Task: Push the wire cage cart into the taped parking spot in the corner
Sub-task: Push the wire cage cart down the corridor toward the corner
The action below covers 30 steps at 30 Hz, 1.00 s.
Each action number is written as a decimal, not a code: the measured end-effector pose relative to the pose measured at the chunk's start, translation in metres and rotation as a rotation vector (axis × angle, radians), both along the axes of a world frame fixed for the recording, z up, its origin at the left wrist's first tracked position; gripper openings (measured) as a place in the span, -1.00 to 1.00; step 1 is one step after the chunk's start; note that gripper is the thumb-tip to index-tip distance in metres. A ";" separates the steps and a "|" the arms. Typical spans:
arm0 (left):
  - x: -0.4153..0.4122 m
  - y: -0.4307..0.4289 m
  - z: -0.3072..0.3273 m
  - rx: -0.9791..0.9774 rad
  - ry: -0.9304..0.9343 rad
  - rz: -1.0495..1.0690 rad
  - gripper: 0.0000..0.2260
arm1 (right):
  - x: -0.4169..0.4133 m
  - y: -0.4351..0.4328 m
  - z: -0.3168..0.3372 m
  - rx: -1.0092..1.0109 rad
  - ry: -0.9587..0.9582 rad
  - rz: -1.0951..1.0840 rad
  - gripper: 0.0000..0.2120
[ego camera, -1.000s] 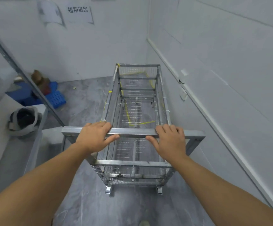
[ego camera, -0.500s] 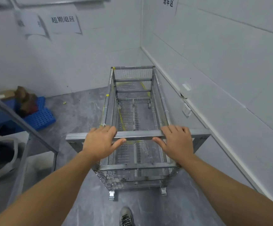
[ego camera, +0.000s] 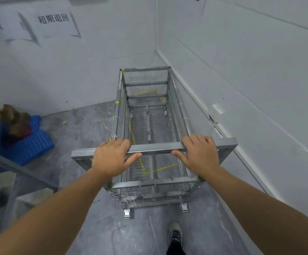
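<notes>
A tall metal wire cage cart (ego camera: 177, 115) stands on the grey floor, its far end close to the corner where two white walls meet. Its right side runs along the right wall. Yellow tape lines (ego camera: 160, 169) show on the floor through the cart's mesh bottom, with more tape at the far end. My left hand (ego camera: 112, 156) grips the cart's metal handle bar (ego camera: 155, 149) left of centre. My right hand (ego camera: 200, 154) grips the same bar right of centre. The cart is empty.
A blue perforated pallet (ego camera: 29, 144) with a brown object (ego camera: 15, 120) on it lies at the left by the back wall. A grey metal frame (ego camera: 18, 172) juts in at the lower left. A wall socket (ego camera: 216, 111) sits on the right wall. My shoe (ego camera: 175, 234) shows below the cart.
The cart has rolled forward toward the corner, both hands still on the bar. The pallet and the metal frame on the left have slid back in view as I stepped forward.
</notes>
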<state>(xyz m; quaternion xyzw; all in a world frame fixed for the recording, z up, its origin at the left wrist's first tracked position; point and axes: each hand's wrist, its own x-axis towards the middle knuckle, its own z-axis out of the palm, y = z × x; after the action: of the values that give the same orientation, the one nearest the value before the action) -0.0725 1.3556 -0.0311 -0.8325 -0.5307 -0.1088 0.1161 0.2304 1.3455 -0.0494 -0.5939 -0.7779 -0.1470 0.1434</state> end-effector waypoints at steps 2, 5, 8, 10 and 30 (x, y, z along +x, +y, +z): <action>0.000 0.015 -0.001 0.004 0.010 0.002 -0.61 | 0.001 0.017 -0.003 0.007 0.007 0.022 -0.45; 0.000 0.034 -0.002 -0.006 0.019 0.034 -0.58 | 0.002 0.040 -0.007 0.029 0.023 0.035 -0.42; 0.000 0.054 -0.002 -0.015 -0.005 0.033 -0.59 | 0.002 0.061 -0.005 0.027 0.026 0.040 -0.41; 0.001 0.064 -0.003 -0.009 -0.018 0.034 -0.61 | 0.003 0.073 -0.004 0.022 0.023 0.053 -0.41; 0.009 0.144 0.003 -0.068 0.019 0.088 -0.54 | 0.014 0.166 0.004 -0.079 -0.019 0.123 -0.39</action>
<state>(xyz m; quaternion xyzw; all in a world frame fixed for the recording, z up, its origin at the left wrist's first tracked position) -0.0637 1.4998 -0.0284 -0.8129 -0.5689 -0.0778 0.0974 0.2440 1.5115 -0.0451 -0.5489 -0.8193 -0.1125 0.1213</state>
